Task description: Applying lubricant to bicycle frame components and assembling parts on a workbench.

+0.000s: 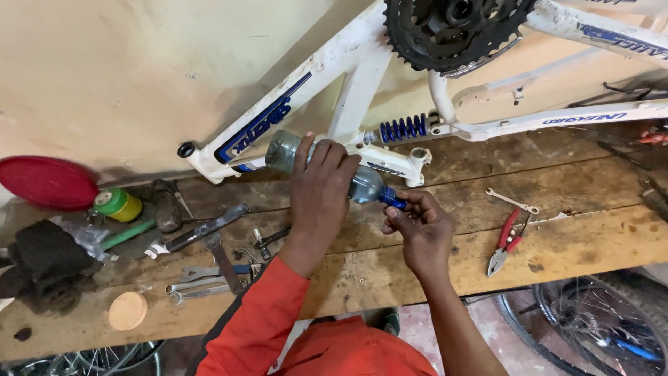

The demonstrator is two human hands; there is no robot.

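My left hand (321, 182) grips a clear plastic bottle (285, 151) lying sideways above the wooden workbench (557, 237). My right hand (417, 228) pinches the bottle's blue cap (393, 200) at its right end. A white bicycle frame (348, 69) with a blue coil shock (403, 129) and a black chainring (452, 31) lies on the bench just behind the bottle. My left arm wears an orange sleeve.
Red-handled pliers (506, 240) and a small spanner (511, 201) lie to the right. Several wrenches (202, 278), a green-yellow tape roll (118, 205), a red disc (47, 182) and a round wooden lid (128, 310) sit at the left. Bicycle wheels (591, 327) stand below the bench.
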